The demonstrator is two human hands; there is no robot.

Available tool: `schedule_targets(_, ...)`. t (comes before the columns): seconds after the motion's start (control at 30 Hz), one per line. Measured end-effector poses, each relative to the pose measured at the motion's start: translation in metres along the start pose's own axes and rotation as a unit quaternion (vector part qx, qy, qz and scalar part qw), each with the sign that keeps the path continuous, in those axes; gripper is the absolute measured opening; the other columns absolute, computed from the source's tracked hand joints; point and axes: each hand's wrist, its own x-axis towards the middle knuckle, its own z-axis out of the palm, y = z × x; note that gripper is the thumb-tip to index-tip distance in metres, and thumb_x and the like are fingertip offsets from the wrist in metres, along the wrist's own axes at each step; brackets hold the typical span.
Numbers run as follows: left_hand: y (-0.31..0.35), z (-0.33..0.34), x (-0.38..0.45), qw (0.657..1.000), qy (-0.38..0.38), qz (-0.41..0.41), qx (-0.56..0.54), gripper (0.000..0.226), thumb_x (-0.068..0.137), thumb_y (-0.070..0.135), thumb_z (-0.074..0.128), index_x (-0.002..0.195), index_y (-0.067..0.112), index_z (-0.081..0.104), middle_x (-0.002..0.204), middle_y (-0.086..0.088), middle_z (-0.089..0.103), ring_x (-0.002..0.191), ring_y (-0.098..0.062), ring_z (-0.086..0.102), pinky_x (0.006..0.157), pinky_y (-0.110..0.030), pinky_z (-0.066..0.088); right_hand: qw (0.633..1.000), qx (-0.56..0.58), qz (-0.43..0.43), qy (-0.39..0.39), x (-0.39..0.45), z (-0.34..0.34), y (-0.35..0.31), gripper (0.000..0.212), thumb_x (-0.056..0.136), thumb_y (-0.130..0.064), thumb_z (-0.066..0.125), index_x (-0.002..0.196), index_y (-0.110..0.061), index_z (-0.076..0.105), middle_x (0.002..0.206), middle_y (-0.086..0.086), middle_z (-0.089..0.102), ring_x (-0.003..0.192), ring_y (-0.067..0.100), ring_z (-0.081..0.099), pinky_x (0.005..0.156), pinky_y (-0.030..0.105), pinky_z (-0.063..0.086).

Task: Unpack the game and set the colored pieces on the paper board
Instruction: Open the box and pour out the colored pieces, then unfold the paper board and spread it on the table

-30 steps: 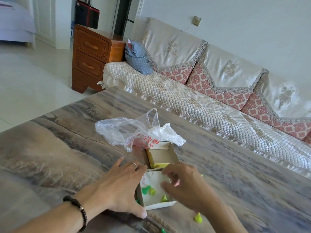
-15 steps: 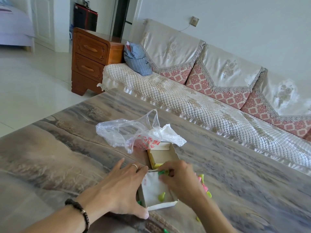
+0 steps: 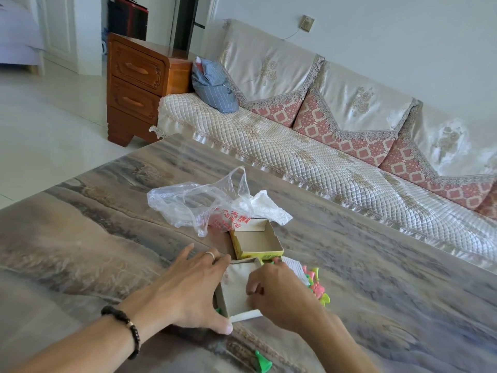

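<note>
Reaching into the white box (image 3: 233, 292) on the bench (image 3: 107, 238), the right hand (image 3: 277, 294) had curled its fingers at the box floor, where no pieces showed any longer; whether they pinched one could not be told. The left hand (image 3: 193, 286) stayed flat against the box's side, fingers straight. More colored pieces (image 3: 317, 286) lay heaped just right of the box.

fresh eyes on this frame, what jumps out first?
Both hands meet at a small open box tray at the near table edge: the left hand braces its left side, fingers straight, while the right hand curls over its right rim. Just right of it lies a heap of pink and green pieces, with the yellow lid and a crumpled plastic bag behind. One green piece sits alone at the bottom edge.
</note>
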Motion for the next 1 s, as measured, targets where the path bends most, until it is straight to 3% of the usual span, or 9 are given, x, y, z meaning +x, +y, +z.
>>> schedule_targets(0.17,-0.002,-0.003,-0.003,1.0,0.009,-0.007,-0.002,0.117,0.062,0.076,0.061,0.152,0.021,0.009,0.15,0.0,0.028,0.139,-0.017,0.021,0.119,-0.041,0.005,0.978,0.032,0.109,0.176,0.0,-0.015,0.029,0.017,0.08,-0.01,0.056,0.077,-0.019,0.07,0.074,-0.005,0.072,0.068,0.009,0.063,0.065,0.031,0.052)
schedule_targets(0.23,-0.003,-0.005,-0.003,1.0,0.016,-0.006,-0.006,0.118,0.061,0.075,0.062,0.152,0.021,0.009,0.151,0.001,0.025,0.14,-0.017,0.02,0.118,-0.041,0.009,0.977,-0.006,0.127,0.171,-0.004,-0.018,0.037,0.012,0.083,-0.02,0.06,0.089,-0.025,0.07,0.091,-0.011,0.069,0.079,0.011,0.063,0.068,0.03,0.053)
schedule_targets(0.33,-0.003,-0.007,-0.004,0.999,0.044,0.009,-0.029,0.115,0.058,0.07,0.064,0.15,0.021,0.015,0.145,0.003,0.029,0.134,-0.016,0.03,0.114,-0.036,0.023,0.992,-0.018,0.049,0.113,-0.003,-0.013,0.022,0.025,0.082,-0.034,0.063,0.106,-0.029,0.065,0.103,-0.014,0.061,0.093,0.013,0.059,0.074,0.031,0.048)
schedule_targets(0.43,0.0,-0.011,-0.005,0.991,0.083,0.025,-0.105,0.099,0.052,0.057,0.068,0.137,0.024,0.032,0.123,0.012,0.035,0.108,-0.011,0.051,0.089,-0.03,0.048,0.995,-0.07,-0.007,0.073,0.009,-0.005,-0.001,0.042,0.082,-0.041,0.064,0.121,-0.029,0.057,0.114,-0.012,0.058,0.101,0.017,0.057,0.074,0.032,0.045)
schedule_targets(0.5,-0.003,-0.014,-0.007,0.986,0.099,0.032,-0.132,0.092,0.051,0.052,0.07,0.131,0.025,0.035,0.117,0.015,0.033,0.099,-0.011,0.054,0.081,-0.031,0.051,0.995,-0.072,0.001,0.069,0.019,-0.003,-0.009,0.04,0.082,-0.04,0.066,0.118,-0.026,0.057,0.11,-0.007,0.058,0.098,0.019,0.057,0.07,0.031,0.042)
schedule_targets(0.67,-0.01,-0.018,-0.012,0.982,0.117,0.043,-0.14,0.107,0.052,0.055,0.07,0.144,0.022,0.026,0.129,0.019,0.025,0.11,-0.012,0.053,0.087,-0.032,0.05,0.995,-0.04,0.002,0.086,0.031,-0.004,-0.016,0.005,0.087,-0.024,0.058,0.089,-0.02,0.06,0.095,-0.002,0.06,0.088,0.022,0.058,0.065,0.031,0.044)
schedule_targets(0.73,-0.012,-0.02,-0.014,0.979,0.132,0.043,-0.148,0.113,0.053,0.055,0.07,0.149,0.021,0.022,0.134,0.019,0.023,0.112,-0.01,0.051,0.09,-0.029,0.048,0.993,-0.038,-0.019,0.106,0.033,-0.005,-0.017,0.006,0.088,-0.022,0.055,0.083,-0.018,0.057,0.094,-0.002,0.055,0.089,0.022,0.056,0.069,0.036,0.048)
schedule_targets(0.87,-0.024,-0.03,-0.018,0.974,0.166,-0.007,-0.157,0.112,0.055,0.059,0.071,0.148,0.024,0.02,0.135,0.014,0.026,0.111,-0.012,0.053,0.088,-0.026,0.046,0.976,0.088,-0.024,0.195,0.037,-0.008,-0.021,0.005,0.083,-0.023,0.054,0.086,-0.019,0.057,0.09,-0.003,0.058,0.095,0.02,0.05,0.076,0.035,0.041)
schedule_targets(1.0,-0.041,-0.031,-0.025,0.973,0.165,-0.087,-0.132,0.101,0.055,0.061,0.069,0.138,0.02,0.03,0.129,0.007,0.033,0.106,-0.017,0.055,0.084,-0.034,0.05,0.93,0.278,0.045,0.234,0.033,-0.025,-0.03,0.009,0.087,-0.018,0.058,0.079,-0.015,0.057,0.07,-0.005,0.056,0.065,0.013,0.049,0.056,0.028,0.038)
